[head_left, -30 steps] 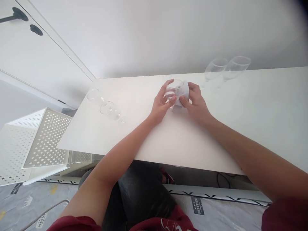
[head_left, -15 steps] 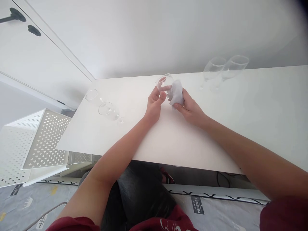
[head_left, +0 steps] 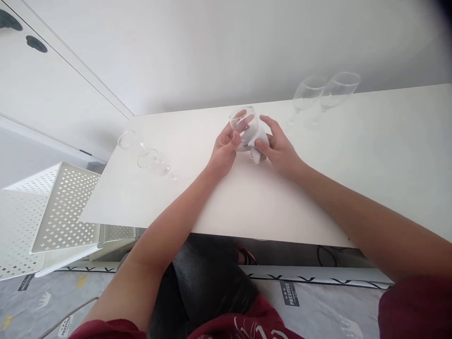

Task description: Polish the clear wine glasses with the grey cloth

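Observation:
My left hand (head_left: 226, 148) is wrapped around the bowl of a clear wine glass (head_left: 243, 117), its fingers showing through from the far side. The rim faces up, slightly tilted. A pale cloth (head_left: 258, 141) is pinched in my right hand (head_left: 278, 146) and pressed against the glass's lower right side. My right index finger stands a little away from the cloth. The lower part of the glass is mostly hidden by the cloth and fingers.
Stemmed glasses (head_left: 332, 94) stand at the back right of the white table (head_left: 370, 165). More clear glasses (head_left: 148, 159) are at the left. A perforated white metal piece (head_left: 67, 207) is beside the table's left end. A wall rises behind.
The cloth has moved from the glass's upper right side down to its lower side, uncovering more of the bowl. My right index finger has lifted away. The view has shifted slightly.

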Tool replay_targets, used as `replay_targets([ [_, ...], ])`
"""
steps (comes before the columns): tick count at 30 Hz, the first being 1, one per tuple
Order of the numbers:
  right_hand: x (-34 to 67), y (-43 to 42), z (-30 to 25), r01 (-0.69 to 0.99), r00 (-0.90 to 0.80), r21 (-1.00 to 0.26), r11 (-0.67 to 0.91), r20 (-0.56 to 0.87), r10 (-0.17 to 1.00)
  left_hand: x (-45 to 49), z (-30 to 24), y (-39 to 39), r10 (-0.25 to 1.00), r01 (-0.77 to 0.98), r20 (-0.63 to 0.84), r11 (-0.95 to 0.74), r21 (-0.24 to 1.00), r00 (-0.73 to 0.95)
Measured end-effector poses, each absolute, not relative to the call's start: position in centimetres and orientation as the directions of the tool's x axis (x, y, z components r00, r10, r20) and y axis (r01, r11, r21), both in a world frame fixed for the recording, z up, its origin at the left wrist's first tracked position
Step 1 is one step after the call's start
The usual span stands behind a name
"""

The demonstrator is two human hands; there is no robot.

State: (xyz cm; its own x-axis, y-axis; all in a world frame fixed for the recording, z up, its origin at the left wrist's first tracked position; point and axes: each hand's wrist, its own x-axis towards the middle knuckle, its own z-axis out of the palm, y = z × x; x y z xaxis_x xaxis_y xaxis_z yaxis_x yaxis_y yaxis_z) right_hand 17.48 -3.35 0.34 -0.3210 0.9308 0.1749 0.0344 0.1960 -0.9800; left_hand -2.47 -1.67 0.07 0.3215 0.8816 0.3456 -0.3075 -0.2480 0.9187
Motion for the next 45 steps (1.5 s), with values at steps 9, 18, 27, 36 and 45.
replay_targets([
  [9, 17.7, -3.8, 1.7, -0.095, -0.593, -0.995, -0.014, 0.045, 0.804, -2.5, -0.7, -1.2, 0.877, -0.306, 0.336, -0.234, 0.923, 0.343],
  [18, 17.1, -4.4, 0.9, 0.345, -0.154, -0.879, 0.328, 0.291, 0.944, -1.9, -0.4, -2.0, 0.900, -0.302, 0.332, -0.245, 0.921, 0.284],
  [27, 17.4, -4.0, 2.0, -0.156, -0.578, -0.983, -0.101, 0.008, 0.816, -2.0, -0.2, -2.0, 0.924, -0.342, 0.168, -0.044, 0.939, 0.342],
  [36, 18.0, -3.4, 1.7, -0.180, -0.635, -0.962, -0.207, -0.047, 0.771, -1.7, 0.4, -2.4, 0.926, -0.307, 0.128, -0.013, 0.952, 0.356],
  [45, 17.8, -3.6, 1.8, -0.105, -0.508, -0.991, -0.081, -0.017, 0.861, -1.6, 0.8, -2.5, 0.941, -0.279, 0.077, 0.019, 0.960, 0.329],
])
